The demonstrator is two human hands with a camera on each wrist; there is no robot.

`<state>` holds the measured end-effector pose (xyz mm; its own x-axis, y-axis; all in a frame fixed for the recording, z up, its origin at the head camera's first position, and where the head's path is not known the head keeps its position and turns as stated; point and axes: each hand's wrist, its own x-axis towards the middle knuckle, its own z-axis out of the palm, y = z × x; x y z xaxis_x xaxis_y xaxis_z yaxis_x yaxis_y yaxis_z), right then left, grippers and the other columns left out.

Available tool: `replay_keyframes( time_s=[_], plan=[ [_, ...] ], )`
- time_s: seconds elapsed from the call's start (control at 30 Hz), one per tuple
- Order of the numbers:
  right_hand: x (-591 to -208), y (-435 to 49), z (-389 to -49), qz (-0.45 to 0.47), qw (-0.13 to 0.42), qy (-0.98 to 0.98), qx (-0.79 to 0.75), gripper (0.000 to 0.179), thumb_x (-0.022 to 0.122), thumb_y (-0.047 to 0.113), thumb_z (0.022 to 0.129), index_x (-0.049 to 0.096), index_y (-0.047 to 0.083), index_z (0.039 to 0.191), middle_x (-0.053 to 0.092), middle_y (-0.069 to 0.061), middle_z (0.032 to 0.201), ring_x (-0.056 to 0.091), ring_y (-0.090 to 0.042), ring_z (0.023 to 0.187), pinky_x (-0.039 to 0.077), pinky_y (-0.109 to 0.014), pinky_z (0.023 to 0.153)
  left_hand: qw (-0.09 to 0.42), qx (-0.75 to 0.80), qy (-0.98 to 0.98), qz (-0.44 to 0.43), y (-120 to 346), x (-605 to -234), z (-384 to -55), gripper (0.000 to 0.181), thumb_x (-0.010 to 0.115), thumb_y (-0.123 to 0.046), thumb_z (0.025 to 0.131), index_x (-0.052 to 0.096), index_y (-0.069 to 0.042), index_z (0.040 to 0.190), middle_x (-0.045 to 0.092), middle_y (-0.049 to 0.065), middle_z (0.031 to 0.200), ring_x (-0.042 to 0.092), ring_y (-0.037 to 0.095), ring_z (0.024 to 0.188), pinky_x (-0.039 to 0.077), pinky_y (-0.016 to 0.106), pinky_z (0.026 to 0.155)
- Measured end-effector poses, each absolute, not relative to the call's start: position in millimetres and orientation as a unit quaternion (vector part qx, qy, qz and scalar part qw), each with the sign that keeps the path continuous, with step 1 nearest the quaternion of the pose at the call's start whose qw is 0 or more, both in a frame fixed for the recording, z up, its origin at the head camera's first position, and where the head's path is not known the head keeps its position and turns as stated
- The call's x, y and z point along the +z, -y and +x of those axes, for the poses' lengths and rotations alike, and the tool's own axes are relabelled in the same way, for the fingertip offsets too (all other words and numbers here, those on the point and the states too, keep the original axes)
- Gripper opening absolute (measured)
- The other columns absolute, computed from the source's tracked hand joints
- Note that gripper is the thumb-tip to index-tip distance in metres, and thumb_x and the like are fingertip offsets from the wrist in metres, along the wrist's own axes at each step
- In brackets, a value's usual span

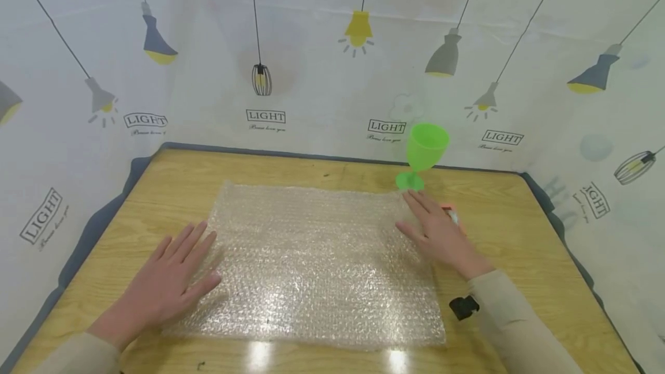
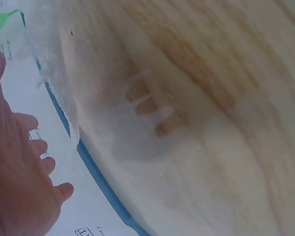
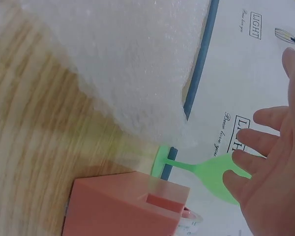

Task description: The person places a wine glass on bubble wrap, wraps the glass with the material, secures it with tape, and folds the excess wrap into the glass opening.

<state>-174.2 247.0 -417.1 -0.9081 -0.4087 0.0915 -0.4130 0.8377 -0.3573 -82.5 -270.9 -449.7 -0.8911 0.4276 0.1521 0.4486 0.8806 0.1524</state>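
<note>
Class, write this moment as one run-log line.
Bubble wrap: flat on table | left hand: at wrap's left edge | right hand: at wrap's right edge | goblet: upright by far-right corner

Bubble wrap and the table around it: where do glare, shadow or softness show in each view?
Head view: speckled glare across the bubble wrap, two bright reflections on the table; left wrist view: soft, smeared wood grain with dark finger-shaped patches, left hand clearer; right wrist view: wrap pale and washed out.
</note>
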Motion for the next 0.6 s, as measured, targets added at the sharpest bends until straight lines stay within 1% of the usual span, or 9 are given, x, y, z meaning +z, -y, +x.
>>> replay_keyframes(
  time_s=[0.13, 0.2, 0.27, 0.4, 0.43, 0.5, 0.6],
  plan=[
    [-414.1, -248.6, -178.3, 0.201, 0.003, 0.961, 0.192, 0.074, 0.048, 0.047, 0.108, 0.025, 0.002, 0.162, 0.023, -0.022, 0.168, 0.025, -0.046, 0.152, 0.025, -0.061, 0.123, 0.059, -0.095, 0.968, -0.227, 273.9, -452.8, -80.5, 0.077, 0.054, -0.05, 0.104, 0.03, -0.006, 0.162, 0.014, 0.015, 0.172, 0.015, 0.037, 0.158, -0.017, 0.032, 0.124],
    [-412.0, -248.7, -180.1, 0.198, 0.004, 0.961, 0.191, 0.074, 0.047, 0.047, 0.109, 0.025, 0.001, 0.162, 0.025, -0.023, 0.167, 0.027, -0.047, 0.151, 0.025, -0.062, 0.122, 0.061, -0.095, 0.967, -0.229, 275.4, -453.7, -79.2, 0.078, 0.055, -0.05, 0.103, 0.029, -0.006, 0.162, 0.013, 0.014, 0.172, 0.01, 0.034, 0.159, -0.017, 0.031, 0.124],
    [-410.4, -249.1, -182.1, 0.194, 0.004, 0.962, 0.194, 0.074, 0.047, 0.047, 0.109, 0.025, 0.001, 0.162, 0.025, -0.024, 0.167, 0.028, -0.047, 0.151, 0.024, -0.064, 0.122, 0.06, -0.096, 0.966, -0.232, 276.9, -454.5, -77.4, 0.079, 0.056, -0.05, 0.103, 0.03, -0.006, 0.162, 0.015, 0.016, 0.172, 0.01, 0.035, 0.159, -0.017, 0.03, 0.124],
    [-410.0, -252.8, -187.7, 0.182, 0.008, 0.961, 0.209, 0.073, 0.047, 0.047, 0.109, 0.027, 0.001, 0.162, 0.029, -0.027, 0.164, 0.036, -0.05, 0.145, 0.027, -0.067, 0.119, 0.053, -0.096, 0.967, -0.23, 279.1, -456.0, -74.0, 0.081, 0.057, -0.052, 0.101, 0.031, -0.006, 0.162, 0.021, 0.019, 0.17, 0.012, 0.035, 0.158, -0.015, 0.032, 0.126],
    [-410.5, -254.3, -189.5, 0.18, 0.009, 0.96, 0.215, 0.073, 0.047, 0.047, 0.109, 0.028, 0.001, 0.162, 0.031, -0.028, 0.163, 0.043, -0.05, 0.139, 0.031, -0.066, 0.118, 0.05, -0.096, 0.967, -0.229, 279.6, -456.5, -73.4, 0.082, 0.058, -0.053, 0.101, 0.03, -0.006, 0.162, 0.023, 0.019, 0.169, 0.015, 0.036, 0.158, -0.014, 0.032, 0.126],
    [-410.2, -257.0, -192.3, 0.173, 0.011, 0.96, 0.222, 0.072, 0.046, 0.048, 0.109, 0.03, 0.002, 0.161, 0.035, -0.029, 0.16, 0.056, -0.048, 0.125, 0.038, -0.067, 0.113, 0.048, -0.095, 0.968, -0.229, 280.1, -457.5, -72.5, 0.083, 0.058, -0.054, 0.1, 0.03, -0.007, 0.162, 0.023, 0.019, 0.169, 0.016, 0.035, 0.158, -0.013, 0.033, 0.126],
    [-408.6, -259.2, -195.3, 0.161, 0.004, 0.96, 0.227, 0.071, 0.043, 0.052, 0.109, 0.031, 0.005, 0.161, 0.038, -0.026, 0.157, 0.064, -0.04, 0.106, 0.048, -0.064, 0.102, 0.048, -0.092, 0.967, -0.235, 281.2, -459.1, -70.7, 0.086, 0.06, -0.057, 0.098, 0.03, -0.007, 0.162, 0.024, 0.019, 0.169, 0.02, 0.037, 0.156, -0.012, 0.031, 0.126]
  ],
)
